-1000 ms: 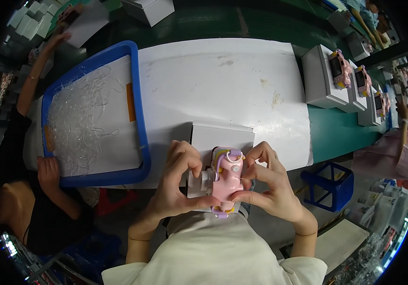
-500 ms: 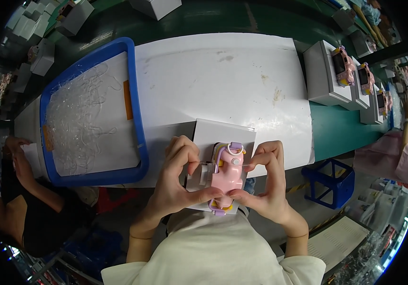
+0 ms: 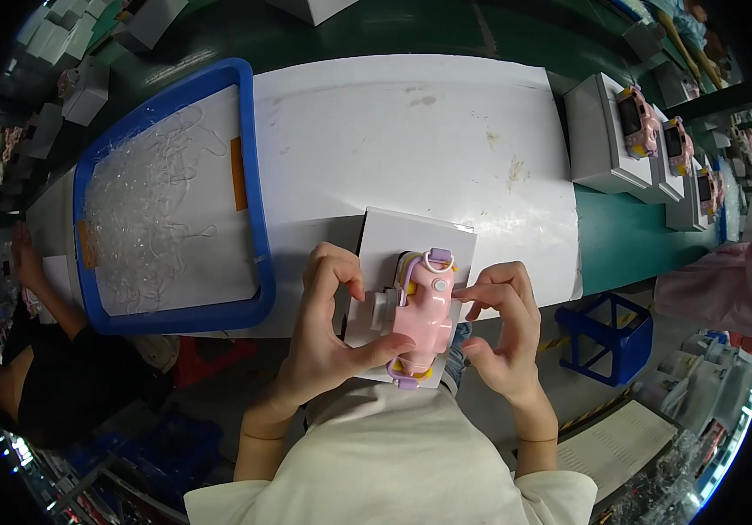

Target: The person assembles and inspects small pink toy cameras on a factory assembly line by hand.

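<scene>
A pink toy camera (image 3: 426, 319) with purple strap ends and a white ring lies on a white box (image 3: 402, 229) in front of me. My left hand (image 3: 334, 319) curves around the camera's left side, its thumb pressed on the lower body and its bent index finger beside the lens part (image 3: 382, 310). On the other side, my right hand (image 3: 505, 325) has its fingers curled, with the index fingertip at the camera's right edge. Its thumb stands away from the camera. Any thin clear strand at the fingertips is too fine to make out now.
To the left stands a blue-rimmed tray (image 3: 258, 210) with a tangle of clear plastic strands. White boxes (image 3: 599, 131) bearing pink toy cameras (image 3: 640, 122) line the right. A blue stool (image 3: 605, 337) is at lower right. Another person's arm (image 3: 48, 284) shows at far left.
My right thumb has come off the toy camera and moved right, opening that hand. My left thumb stays on the camera. The person at left has moved an arm.
</scene>
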A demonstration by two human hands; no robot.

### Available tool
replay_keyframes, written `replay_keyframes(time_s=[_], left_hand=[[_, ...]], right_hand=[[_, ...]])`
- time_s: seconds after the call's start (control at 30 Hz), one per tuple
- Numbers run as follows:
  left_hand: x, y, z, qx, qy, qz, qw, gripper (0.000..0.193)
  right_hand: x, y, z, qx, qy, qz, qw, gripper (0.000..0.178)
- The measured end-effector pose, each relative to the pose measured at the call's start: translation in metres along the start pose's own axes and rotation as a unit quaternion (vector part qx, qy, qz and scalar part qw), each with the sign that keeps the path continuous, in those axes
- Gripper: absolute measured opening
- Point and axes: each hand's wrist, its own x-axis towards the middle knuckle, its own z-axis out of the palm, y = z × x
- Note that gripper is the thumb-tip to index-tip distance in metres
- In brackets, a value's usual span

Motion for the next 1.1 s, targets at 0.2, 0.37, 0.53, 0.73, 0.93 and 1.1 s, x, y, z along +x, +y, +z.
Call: replay_keyframes(time_s=[0.2, 0.37, 0.53, 0.73, 0.93, 1.1], left_hand=[[0.000, -0.003, 0.003, 0.003, 0.016, 0.014, 1.000, 0.053], [0.001, -0.014, 0.000, 0.007, 0.013, 0.059, 0.998, 0.043], [-0.001, -0.035, -0.005, -0.040, 0.033, 0.029, 0.998, 0.029], [-0.005, -0.065, -0.021, -0.062, -0.014, -0.074, 0.995, 0.012], [-0.001, -0.075, 0.019, 0.068, 0.150, -0.022, 0.986, 0.021], [-0.025, -0.092, 0.042, 0.120, 0.204, 0.107, 0.966, 0.031]], right_hand=[[0.000, 0.000, -0.003, 0.196, 0.008, 0.140, 0.970, 0.007], [0.002, 0.003, -0.004, 0.221, -0.008, 0.153, 0.963, 0.006], [0.004, 0.016, 0.000, 0.179, -0.017, 0.120, 0.976, 0.011], [-0.005, 0.050, 0.008, 0.214, 0.035, 0.182, 0.959, 0.018], [0.010, 0.060, 0.046, 0.217, 0.178, 0.127, 0.951, 0.022], [0.015, 0.025, 0.043, 0.212, 0.203, 0.008, 0.956, 0.021]])
